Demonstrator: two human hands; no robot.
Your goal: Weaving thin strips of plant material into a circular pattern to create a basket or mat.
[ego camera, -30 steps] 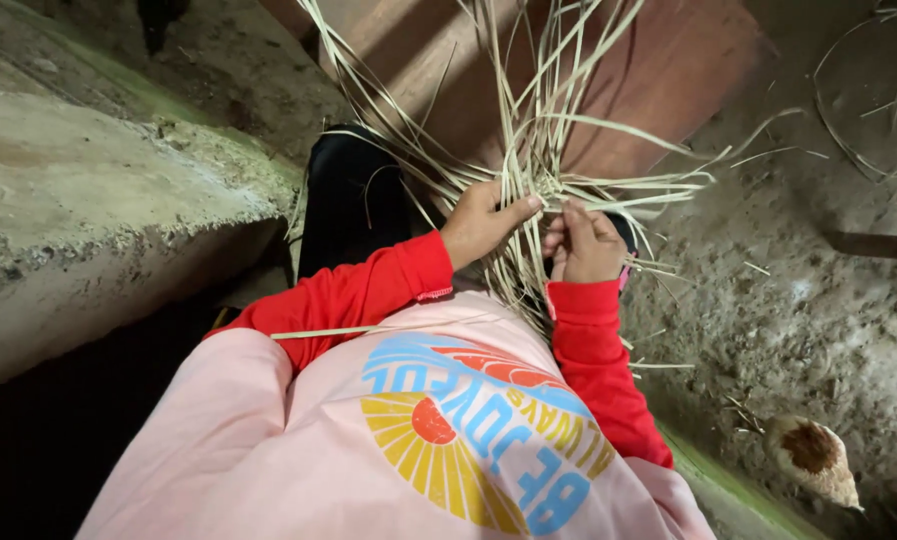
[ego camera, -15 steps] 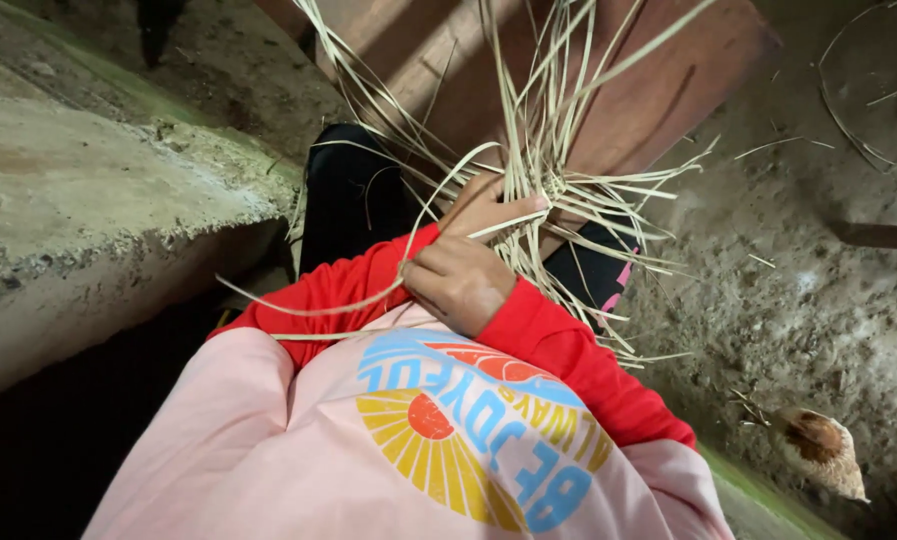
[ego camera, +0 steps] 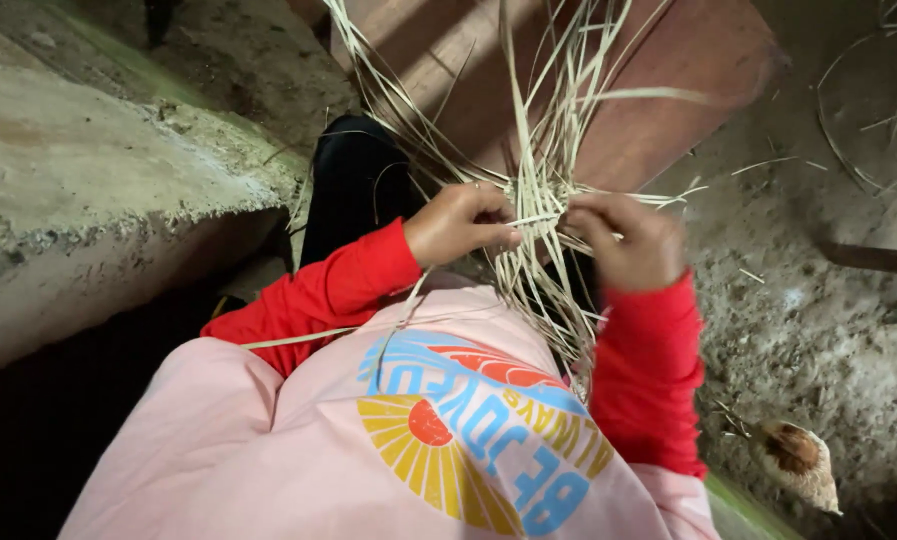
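Fingers [ego camera: 488,225] of the left hand [ego camera: 458,222] and right hand [ego camera: 628,240] pinch closed on pale straw strips [ego camera: 540,215] at chest height, bracing their crossing while loose ends fan outward over the lap.

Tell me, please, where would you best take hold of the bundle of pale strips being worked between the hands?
Probably at the crossing of the pale strips, pinched from both sides as the left hand and right hand do; elsewhere the strips splay loose.
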